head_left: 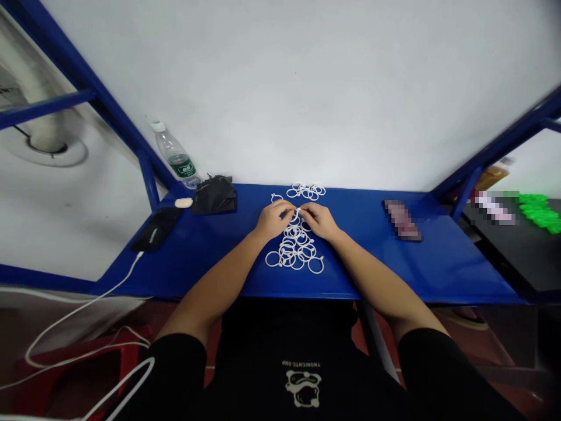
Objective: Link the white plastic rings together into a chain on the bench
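Both of my hands meet at the middle of the blue table (210, 257). My left hand (274, 217) and my right hand (319, 220) have their fingers pinched together on one small white ring (298, 211). A pile of several linked white rings (295, 250) lies just in front of my hands, between my forearms. Another small cluster of white rings (307, 190) lies beyond my hands, near the wall.
A plastic water bottle (175, 155) leans at the back left, beside a black pouch (214, 195) and a small pale object (183, 203). A black phone (155, 230) with a white cable (87, 310) lies at the left. A blurred object (402, 220) lies to the right. Green items (541, 211) sit far right.
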Motion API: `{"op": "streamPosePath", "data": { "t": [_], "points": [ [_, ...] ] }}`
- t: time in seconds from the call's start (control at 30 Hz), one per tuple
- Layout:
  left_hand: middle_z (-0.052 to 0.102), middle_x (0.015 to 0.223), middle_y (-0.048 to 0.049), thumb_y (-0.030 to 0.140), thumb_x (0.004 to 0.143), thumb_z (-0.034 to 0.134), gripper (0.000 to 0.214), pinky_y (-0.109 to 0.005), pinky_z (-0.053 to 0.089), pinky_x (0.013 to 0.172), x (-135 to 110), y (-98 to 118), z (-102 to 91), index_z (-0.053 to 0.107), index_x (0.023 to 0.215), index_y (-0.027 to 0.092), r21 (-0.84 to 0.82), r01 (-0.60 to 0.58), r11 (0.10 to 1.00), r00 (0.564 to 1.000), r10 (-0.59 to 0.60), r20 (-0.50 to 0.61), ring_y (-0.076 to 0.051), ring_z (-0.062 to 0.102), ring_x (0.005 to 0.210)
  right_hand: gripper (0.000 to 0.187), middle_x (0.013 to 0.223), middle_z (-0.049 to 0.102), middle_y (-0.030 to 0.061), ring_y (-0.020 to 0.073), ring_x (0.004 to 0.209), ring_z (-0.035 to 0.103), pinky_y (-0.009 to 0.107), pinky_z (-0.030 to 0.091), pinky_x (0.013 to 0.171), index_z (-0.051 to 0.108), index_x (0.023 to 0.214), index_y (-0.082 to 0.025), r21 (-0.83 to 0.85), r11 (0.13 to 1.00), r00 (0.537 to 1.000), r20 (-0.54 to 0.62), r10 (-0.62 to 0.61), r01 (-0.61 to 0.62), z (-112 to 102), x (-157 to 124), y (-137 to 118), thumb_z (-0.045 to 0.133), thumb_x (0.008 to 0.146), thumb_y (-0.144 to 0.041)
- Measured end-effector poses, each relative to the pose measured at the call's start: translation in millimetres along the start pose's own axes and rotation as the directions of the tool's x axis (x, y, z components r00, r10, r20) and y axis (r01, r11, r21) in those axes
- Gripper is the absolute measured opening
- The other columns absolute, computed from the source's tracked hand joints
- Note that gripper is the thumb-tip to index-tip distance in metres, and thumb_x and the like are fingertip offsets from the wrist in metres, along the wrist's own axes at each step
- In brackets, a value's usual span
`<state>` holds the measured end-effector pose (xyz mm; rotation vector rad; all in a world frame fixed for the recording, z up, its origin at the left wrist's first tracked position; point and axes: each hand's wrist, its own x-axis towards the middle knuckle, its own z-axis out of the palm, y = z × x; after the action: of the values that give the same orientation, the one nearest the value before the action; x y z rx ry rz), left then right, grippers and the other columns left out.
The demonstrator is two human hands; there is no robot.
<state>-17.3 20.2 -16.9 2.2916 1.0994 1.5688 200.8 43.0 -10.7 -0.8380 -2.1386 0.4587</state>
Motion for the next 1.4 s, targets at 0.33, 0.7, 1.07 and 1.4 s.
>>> {"op": "streamPosePath", "data": {
  "t": [0.33,0.7,1.07,1.4],
  "points": [
    [0.081,0.094,-0.0049,0.024,0.101,0.07,0.013,-0.034,0.061,0.085,4,7,-0.7,0.076,0.089,0.021,-0.065,0.006,0.998,0.999,-0.004,0.038,-0.019,0.076,0.088,0.033,0.081,0.071,0.0023,0.0168,0.069,0.061,0.03,0.047,0.068,0.069,0.098,-0.022,0.077,0.997,1.0,0.029,-0.007,0.005,-3,-1,-13,0.052,0.111,-0.047],
    [0.08,0.092,-0.0038,0.024,0.1,0.07,0.015,-0.031,0.058,0.079,4,5,2.1,0.073,0.085,0.021,-0.127,0.095,0.987,0.992,-0.083,0.098,-0.017,0.074,0.083,0.04,0.072,0.068,-0.0002,0.0153,0.062,0.058,0.029,0.044,0.062,0.067,0.09,-0.022,0.232,0.968,0.994,0.065,0.083,-0.096,-3,0,-7,0.059,0.106,-0.058],
    [0.072,0.142,-0.0133,0.032,0.104,0.063,0.032,-0.053,0.049,0.116,3,-32,-10.6,0.079,0.13,0.023,0.383,0.297,0.875,0.924,-0.364,0.115,-0.035,0.063,0.133,0.027,0.072,0.068,-0.0001,0.0157,0.063,0.059,0.029,0.044,0.064,0.063,0.085,-0.022,0.133,0.984,0.993,0.039,0.113,-0.118,-2,-1,-8,0.057,0.103,-0.041],
    [0.081,0.112,-0.0105,0.024,0.089,0.082,0.017,-0.051,0.052,0.105,-9,-64,-1.8,0.081,0.106,0.025,0.326,0.262,0.908,0.943,-0.313,0.115,-0.033,0.07,0.107,0.021,0.072,0.072,0.0001,0.0145,0.062,0.061,0.027,0.042,0.063,0.07,0.085,-0.021,-0.027,0.998,0.991,0.118,0.058,-0.055,-2,0,-3,0.067,0.099,-0.037]
  ]
}}
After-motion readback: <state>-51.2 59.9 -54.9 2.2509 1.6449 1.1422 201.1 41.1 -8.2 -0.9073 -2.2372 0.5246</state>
